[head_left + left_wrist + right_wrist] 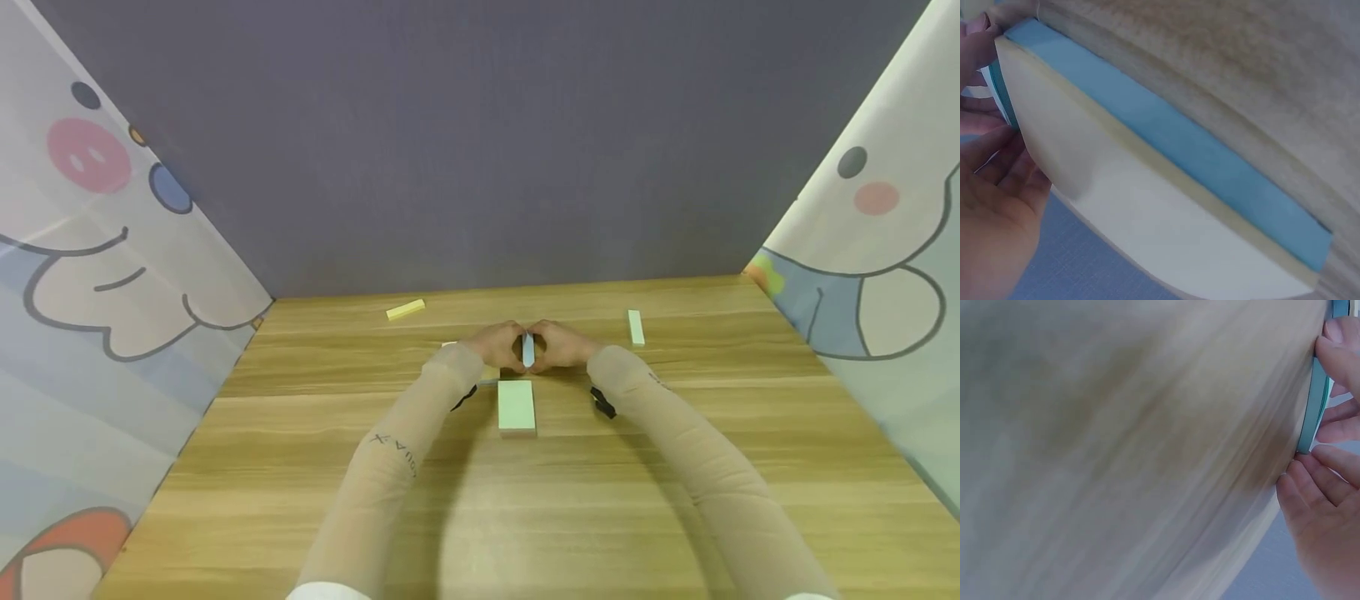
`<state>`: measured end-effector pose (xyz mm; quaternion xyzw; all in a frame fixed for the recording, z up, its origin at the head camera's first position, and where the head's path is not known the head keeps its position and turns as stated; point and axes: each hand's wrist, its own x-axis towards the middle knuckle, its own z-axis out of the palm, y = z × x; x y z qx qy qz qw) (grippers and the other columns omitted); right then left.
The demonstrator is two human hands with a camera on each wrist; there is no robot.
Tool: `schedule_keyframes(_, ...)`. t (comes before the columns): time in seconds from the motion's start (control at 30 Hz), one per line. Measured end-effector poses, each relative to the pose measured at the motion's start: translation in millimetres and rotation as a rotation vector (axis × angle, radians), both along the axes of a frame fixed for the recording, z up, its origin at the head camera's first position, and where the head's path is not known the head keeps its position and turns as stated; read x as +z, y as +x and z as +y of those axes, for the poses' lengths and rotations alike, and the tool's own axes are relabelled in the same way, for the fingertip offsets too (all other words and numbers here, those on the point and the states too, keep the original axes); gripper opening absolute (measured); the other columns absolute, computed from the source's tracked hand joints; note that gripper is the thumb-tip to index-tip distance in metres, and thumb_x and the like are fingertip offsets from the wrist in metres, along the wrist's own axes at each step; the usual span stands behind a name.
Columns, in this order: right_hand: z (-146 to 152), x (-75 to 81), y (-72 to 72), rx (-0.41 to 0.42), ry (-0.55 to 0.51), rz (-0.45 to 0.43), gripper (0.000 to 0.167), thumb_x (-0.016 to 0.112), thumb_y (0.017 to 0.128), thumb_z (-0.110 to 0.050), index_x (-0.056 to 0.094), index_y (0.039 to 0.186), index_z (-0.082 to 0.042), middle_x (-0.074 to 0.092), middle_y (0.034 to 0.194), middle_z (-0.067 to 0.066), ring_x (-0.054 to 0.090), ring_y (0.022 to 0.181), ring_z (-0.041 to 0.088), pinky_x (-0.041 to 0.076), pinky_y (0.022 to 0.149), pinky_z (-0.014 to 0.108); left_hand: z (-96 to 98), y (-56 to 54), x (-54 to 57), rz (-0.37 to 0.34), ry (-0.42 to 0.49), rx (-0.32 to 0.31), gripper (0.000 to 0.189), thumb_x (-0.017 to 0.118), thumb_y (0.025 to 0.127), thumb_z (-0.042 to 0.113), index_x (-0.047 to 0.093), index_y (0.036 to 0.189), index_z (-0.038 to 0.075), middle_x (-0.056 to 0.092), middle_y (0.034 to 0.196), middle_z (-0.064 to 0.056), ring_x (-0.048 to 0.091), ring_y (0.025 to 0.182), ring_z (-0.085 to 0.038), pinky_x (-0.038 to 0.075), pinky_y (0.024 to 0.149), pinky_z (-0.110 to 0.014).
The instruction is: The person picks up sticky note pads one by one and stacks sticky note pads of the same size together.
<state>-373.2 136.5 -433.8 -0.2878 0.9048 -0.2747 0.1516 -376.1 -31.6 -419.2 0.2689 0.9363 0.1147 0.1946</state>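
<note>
Beyond my hands, from eleven to one o'clock, a dark grey backdrop (517,150) rises above the wood-grained table (247,467). Cartoon-printed sheets flank it, the left sheet (112,233) towards ten o'clock and the right sheet (892,225) towards two.

At the dial's centre, my left hand (495,343) and right hand (564,346) face each other, each bent into a narrow C, with fingertips at the far end and thumb at the near end of a narrow blue pad (528,350). Both of us, so to speak, have hold of it. I can't tell whether it touches the wood.

By my left wrist, at eight to nine o'clock, sits a cream-topped blue block (1166,137), partly hidden under that forearm. At six lies a mint-green pad (516,407), near my thumbs. The yellow strip (406,309) is between nine and ten, and the pale green strip (636,327) just before three, both well apart from me.

My worry is the grip: it seems to be on the ends only, so uneven pressure could skew the pad, fan its layers or let it slip. Dropping my left wrist could jog the block; drawing both thumbs back carelessly might nudge the mint-green pad.
</note>
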Motion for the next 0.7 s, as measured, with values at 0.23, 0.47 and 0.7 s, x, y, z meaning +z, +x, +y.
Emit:
schedule_keyframes(0.23,2.0,-0.5,4.5,-0.011,-0.026,-0.012,0.069,0.078,0.071,-0.024,0.048,0.129,-0.001,0.048,0.131,0.016,0.041,0.123,0.032,0.034,0.104,0.047,0.4,0.7,-1.9,0.013,0.018,-0.010,0.065,0.074,0.075,0.034,0.048,0.130,0.008,0.051,0.128,-0.004,0.049,0.117,-0.019,0.039,0.100,-0.031)
schedule_keyframes(0.47,3.9,0.3,5.9,-0.024,-0.016,-0.038,0.074,0.078,0.072,-0.027,0.045,0.133,-0.003,0.044,0.136,0.015,0.035,0.129,0.034,0.029,0.107,0.049,-0.5,1.6,-2.8,0.006,0.011,-0.008,0.070,0.073,0.076,0.037,0.045,0.133,0.009,0.050,0.129,-0.003,0.047,0.119,-0.020,0.038,0.103,-0.032)
schedule_keyframes(0.7,6.0,0.5,6.7,-0.037,-0.023,-0.046,0.074,0.079,0.069,-0.023,0.046,0.131,-0.001,0.045,0.134,0.016,0.036,0.128,0.034,0.027,0.108,0.049,-0.5,1.0,-3.8,0.015,0.021,-0.032,0.070,0.074,0.075,0.038,0.046,0.132,0.009,0.049,0.129,-0.003,0.047,0.119,-0.021,0.038,0.102,-0.033)
